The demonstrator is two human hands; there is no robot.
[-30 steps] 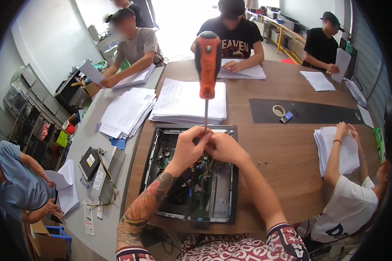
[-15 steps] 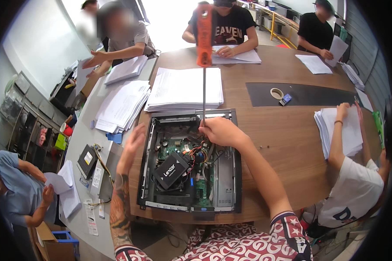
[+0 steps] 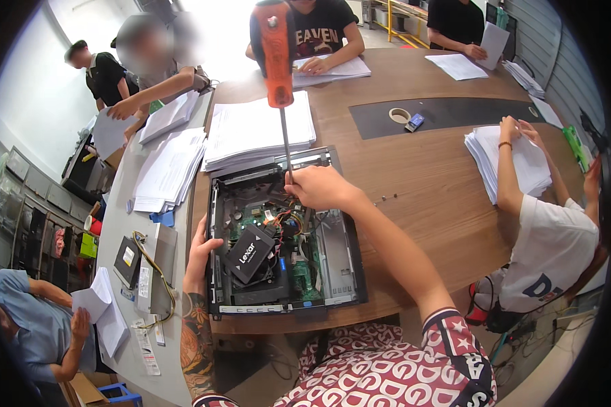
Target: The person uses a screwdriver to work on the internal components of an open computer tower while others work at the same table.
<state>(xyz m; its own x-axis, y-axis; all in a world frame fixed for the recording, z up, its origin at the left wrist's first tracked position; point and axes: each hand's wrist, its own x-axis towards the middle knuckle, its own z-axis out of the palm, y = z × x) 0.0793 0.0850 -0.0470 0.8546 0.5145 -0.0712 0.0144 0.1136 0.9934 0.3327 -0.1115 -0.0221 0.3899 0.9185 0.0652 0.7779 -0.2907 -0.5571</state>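
An open black desktop computer case point(image 3: 353, 271) lies on the wooden table in front of me, its wiring and green circuit board point(image 3: 312, 275) exposed. Inside it, a black solid-state drive point(image 3: 250, 252) rests at a slant over other parts. My left hand point(image 3: 201, 254) grips the case's left side, thumb over the rim and fingers mostly hidden behind it. Near the case's far edge, my right hand point(image 3: 321, 187) pinches the lower shaft of a screwdriver point(image 3: 278, 61), whose orange-and-black handle points up. The screwdriver's tip is hidden by the hand and case.
Behind the case lies a thick paper stack point(image 3: 261, 129). Small screws point(image 3: 385, 198) sit to its right. A tape roll point(image 3: 399, 116) and a blue box-like item point(image 3: 415, 123) lie farther back. Left, a metal power supply point(image 3: 157, 264) stands on the grey table. Several people handle papers around.
My left hand has gone from open beside the case to gripping its left side. The case sits slightly turned. My right hand still holds the screwdriver. The view has shifted.
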